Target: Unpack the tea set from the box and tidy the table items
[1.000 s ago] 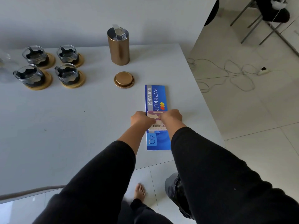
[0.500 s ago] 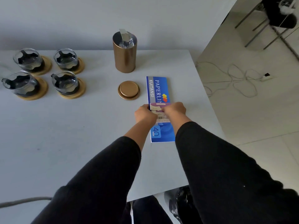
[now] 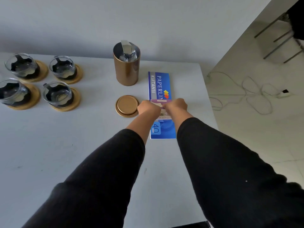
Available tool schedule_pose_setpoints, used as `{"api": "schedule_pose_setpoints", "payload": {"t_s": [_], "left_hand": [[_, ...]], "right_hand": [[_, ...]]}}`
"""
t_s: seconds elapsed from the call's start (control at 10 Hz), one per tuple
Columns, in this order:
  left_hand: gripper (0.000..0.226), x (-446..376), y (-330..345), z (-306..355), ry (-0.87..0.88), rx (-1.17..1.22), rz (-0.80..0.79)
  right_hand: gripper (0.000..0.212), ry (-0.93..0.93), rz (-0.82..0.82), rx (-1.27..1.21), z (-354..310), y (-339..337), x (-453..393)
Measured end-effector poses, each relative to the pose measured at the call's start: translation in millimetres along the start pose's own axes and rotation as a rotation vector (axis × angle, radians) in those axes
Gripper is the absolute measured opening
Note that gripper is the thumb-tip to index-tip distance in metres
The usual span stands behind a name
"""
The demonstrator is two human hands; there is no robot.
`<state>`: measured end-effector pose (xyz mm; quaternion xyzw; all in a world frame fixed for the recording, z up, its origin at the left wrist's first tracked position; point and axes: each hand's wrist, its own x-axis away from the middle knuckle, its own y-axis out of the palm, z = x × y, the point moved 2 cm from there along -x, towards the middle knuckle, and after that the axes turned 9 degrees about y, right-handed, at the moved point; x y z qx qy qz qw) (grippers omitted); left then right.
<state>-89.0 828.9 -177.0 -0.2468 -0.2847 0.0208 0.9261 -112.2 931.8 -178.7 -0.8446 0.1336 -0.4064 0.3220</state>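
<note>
A small pale packet (image 3: pixel 162 106) with a barcode sits over the middle of the blue receipt book (image 3: pixel 160 86), held between the left hand (image 3: pixel 148 108) and the right hand (image 3: pixel 176 105); both have their fingers curled in on the packet's edges, though exactly how the fingertips pinch it is hidden behind the knuckles. The step in hand looks like setting or squaring this packet on the book — best done by lowering it flat, edges in line with the cover, and letting go with both hands together so it does not skew. Just to the left of the left hand lies the gold lid (image 3: pixel 127 106), touching or nearly touching the knuckles (an easy thing to nudge). Beyond it stands the open gold canister (image 3: pixel 126 66) with a foil pouch (image 3: pixel 127 51) sticking out of its top, close to the book's far corner. Well apart on the left of the worktop (image 3: pixel 65 145) four glass cups (image 3: pixel 57 94) rest on wooden coasters (image 3: pixel 74 106) — already laid out, clear of the hands.
</note>
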Motion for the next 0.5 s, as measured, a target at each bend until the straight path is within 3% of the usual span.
{"api": "schedule_pose_setpoints", "payload": {"t_s": [0.2,0.5], "left_hand": [[0.046,-3.1,1.1,4.4,-0.005,-0.023,0.011],[0.034,11.6,-7.2,2.6,0.003,0.02,0.007]], "right_hand": [[0.033,-0.02,-0.022,0.033,-8.1,1.7,-8.5],[0.019,-0.04,0.004,0.081,-6.3,2.3,-0.7]]}}
